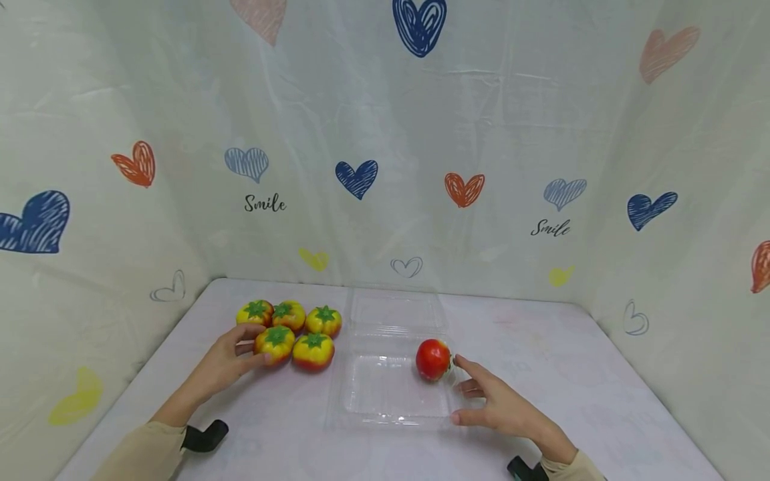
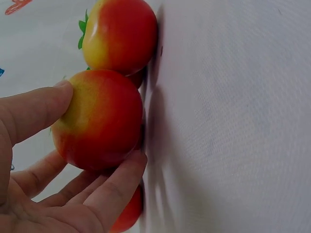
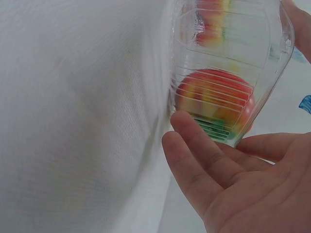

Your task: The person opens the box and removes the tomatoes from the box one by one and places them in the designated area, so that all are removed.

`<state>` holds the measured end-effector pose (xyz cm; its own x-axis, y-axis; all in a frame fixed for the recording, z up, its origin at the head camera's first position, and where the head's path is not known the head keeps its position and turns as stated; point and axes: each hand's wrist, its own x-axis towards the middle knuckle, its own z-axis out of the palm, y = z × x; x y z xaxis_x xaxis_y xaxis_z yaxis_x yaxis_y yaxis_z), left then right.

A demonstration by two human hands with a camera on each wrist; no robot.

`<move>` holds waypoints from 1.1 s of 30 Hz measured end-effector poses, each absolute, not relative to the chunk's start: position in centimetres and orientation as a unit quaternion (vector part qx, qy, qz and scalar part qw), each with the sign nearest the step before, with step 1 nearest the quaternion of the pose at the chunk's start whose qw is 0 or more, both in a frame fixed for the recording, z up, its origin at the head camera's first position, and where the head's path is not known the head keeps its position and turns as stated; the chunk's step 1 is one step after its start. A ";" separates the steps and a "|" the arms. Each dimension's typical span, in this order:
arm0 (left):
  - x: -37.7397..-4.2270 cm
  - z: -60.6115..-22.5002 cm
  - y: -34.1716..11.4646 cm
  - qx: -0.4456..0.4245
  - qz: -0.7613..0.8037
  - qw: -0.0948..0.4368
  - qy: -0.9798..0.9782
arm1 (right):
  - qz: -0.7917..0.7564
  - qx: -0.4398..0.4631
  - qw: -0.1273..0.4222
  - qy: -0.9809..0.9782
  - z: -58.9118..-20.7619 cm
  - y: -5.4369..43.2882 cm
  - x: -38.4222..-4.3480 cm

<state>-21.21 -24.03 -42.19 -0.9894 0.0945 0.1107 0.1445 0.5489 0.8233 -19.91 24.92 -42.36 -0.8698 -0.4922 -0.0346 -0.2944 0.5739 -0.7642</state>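
Note:
My left hand [image 1: 224,361] grips the front-left yellow-and-red tomato [image 1: 275,345], thumb on one side and fingers curled round the other. In the left wrist view the thumb presses the yellow part of that tomato [image 2: 99,119], and the fingers reach under its side. My right hand [image 1: 502,403] is at the right wall of a clear plastic clamshell box [image 1: 385,421], its fingers spread and loosely extended. One red tomato [image 1: 432,359] lies on its side in the box, leafy end toward that hand. Through the ribbed wall the right wrist view shows this tomato [image 3: 214,97].
Several more yellow-and-red tomatoes with green leafy tops, such as the nearest one [image 1: 313,352], stand grouped left of the box. The box's lid [image 1: 397,312] lies open toward the back. A curtain [image 1: 385,120] printed with hearts surrounds the white table [image 1: 601,401].

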 end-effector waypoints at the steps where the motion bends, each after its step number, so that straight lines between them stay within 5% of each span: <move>1: -21.2 -42.3 -24.0 -0.067 -0.471 0.025 -0.879 | -0.404 -0.224 0.122 0.879 -42.4 24.9 -19.9; 33: -21.0 -41.9 -24.0 -0.043 -0.458 -0.010 -0.888 | -0.395 -0.215 0.126 0.884 -42.3 24.8 -19.9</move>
<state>-20.96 -24.04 -41.94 -0.9962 0.0845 0.0220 0.0668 0.5761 0.8147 -19.91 24.84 -42.29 -0.8757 -0.4800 -0.0520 -0.2819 0.5958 -0.7520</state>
